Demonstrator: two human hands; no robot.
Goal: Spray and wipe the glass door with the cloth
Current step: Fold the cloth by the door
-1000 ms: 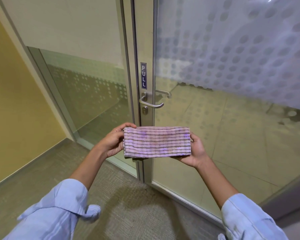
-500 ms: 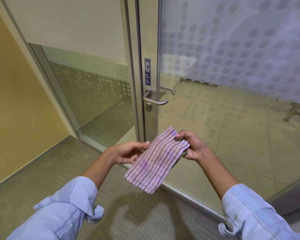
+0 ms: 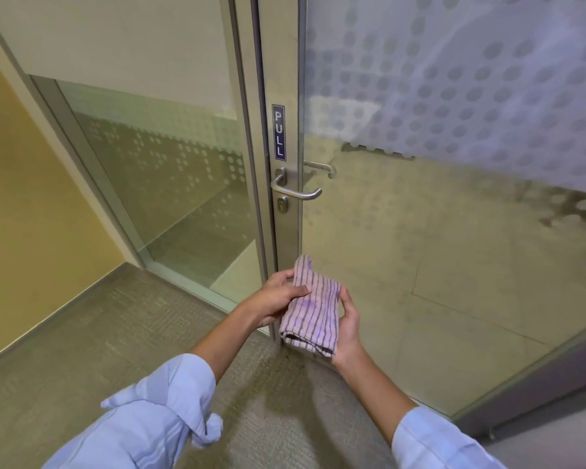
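A pink cloth with dark stripes (image 3: 313, 313) is folded into a narrow bundle between both my hands, low in front of the door. My left hand (image 3: 274, 299) grips its upper left edge, thumb over the top. My right hand (image 3: 347, 324) cups the cloth from the right side and below. The glass door (image 3: 437, 231) fills the right half of the view, frosted with dots above and clear below. Its metal handle (image 3: 296, 191) sits under a blue PULL label (image 3: 278, 132). No spray bottle is in view.
A fixed glass panel (image 3: 170, 184) stands left of the door frame, and a yellow wall (image 3: 24, 204) runs along the far left. Grey-green carpet (image 3: 92, 350) covers the floor under my arms. A dark grey ledge (image 3: 538, 394) runs at the lower right.
The cloth was spread flat between both hands, then swung down from my right hand; now it is folded over into a compact bundle held by both hands, closer together and lower.
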